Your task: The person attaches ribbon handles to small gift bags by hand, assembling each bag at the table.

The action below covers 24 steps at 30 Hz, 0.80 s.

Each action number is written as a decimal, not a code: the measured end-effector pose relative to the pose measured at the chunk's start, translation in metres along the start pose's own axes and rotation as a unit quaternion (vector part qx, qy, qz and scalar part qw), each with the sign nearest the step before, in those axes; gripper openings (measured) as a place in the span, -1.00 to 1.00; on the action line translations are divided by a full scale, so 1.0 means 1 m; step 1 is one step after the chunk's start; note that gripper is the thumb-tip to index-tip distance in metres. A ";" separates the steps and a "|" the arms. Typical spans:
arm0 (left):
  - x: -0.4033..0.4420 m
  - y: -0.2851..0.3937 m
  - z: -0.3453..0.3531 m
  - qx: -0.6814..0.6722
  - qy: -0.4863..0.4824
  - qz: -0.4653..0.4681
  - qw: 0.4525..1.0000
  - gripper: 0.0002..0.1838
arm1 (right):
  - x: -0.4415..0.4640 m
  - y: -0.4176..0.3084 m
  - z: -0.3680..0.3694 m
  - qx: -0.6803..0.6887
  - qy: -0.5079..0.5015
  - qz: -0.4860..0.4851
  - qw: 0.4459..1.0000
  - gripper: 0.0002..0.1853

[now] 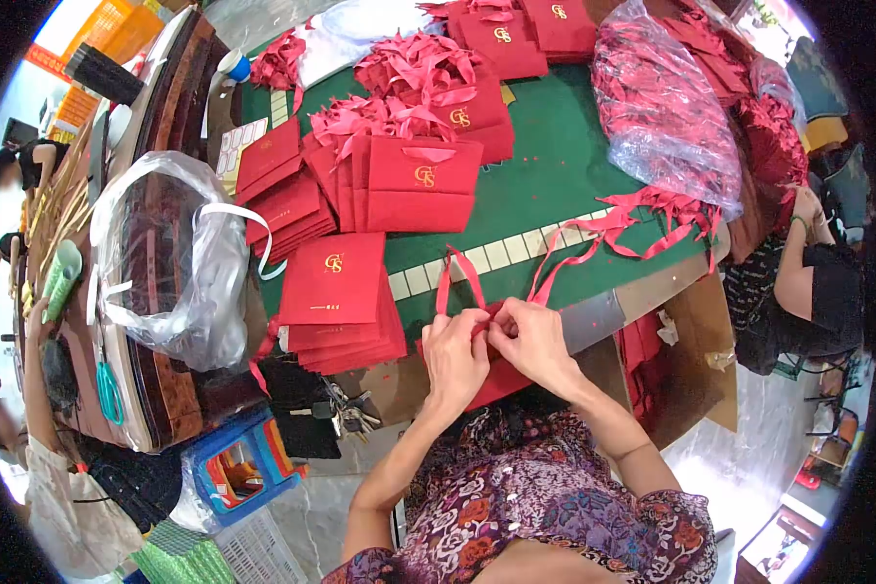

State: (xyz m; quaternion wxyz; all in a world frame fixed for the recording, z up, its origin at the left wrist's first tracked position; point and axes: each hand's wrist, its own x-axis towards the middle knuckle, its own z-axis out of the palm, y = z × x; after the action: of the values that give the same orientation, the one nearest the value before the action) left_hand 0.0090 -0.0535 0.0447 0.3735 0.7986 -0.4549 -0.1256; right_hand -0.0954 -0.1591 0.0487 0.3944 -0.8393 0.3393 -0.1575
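At the table's near edge, my left hand [456, 356] and my right hand [532, 343] meet with bent, pinching fingers at the top of a red bag [501, 382], which lies mostly beneath them. A red ribbon [464, 269] loops up above my left hand. From my right hand another ribbon [553, 271] runs up toward a bunch of ribbons [664, 216]. What the fingertips pinch is partly hidden. Left of my hands lies a stack of flat red envelopes [333, 279] with gold letters. Beyond it stand red bags with ribbon handles [424, 185].
The green table [545, 146] has a row of cream tiles across it. A plastic-wrapped ribbon bundle [657, 107] lies at the right. A clear plastic bag [170, 263], a bunch of keys [353, 411] and a cardboard box [696, 341] are near the edges. Other people sit at both sides.
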 end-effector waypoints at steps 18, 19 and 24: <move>-0.007 -0.002 0.005 0.004 0.053 0.069 0.996 -0.82 | 0.038 0.014 -0.034 -0.029 -0.181 -0.116 0.976 -0.78; -0.009 -0.002 0.006 0.020 0.069 0.102 0.992 -0.84 | 0.042 0.015 -0.035 -0.030 -0.182 -0.117 0.976 -0.78; -0.008 -0.005 0.006 0.037 0.077 0.149 0.985 -0.90 | 0.058 0.023 -0.028 0.050 -0.256 -0.094 0.961 -0.77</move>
State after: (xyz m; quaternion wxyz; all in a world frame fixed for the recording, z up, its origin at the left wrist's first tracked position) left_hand 0.0043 -0.0480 0.0356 0.3924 0.7424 -0.5430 0.0098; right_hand -0.0787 -0.2261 0.0487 0.4933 -0.8588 0.1378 0.0093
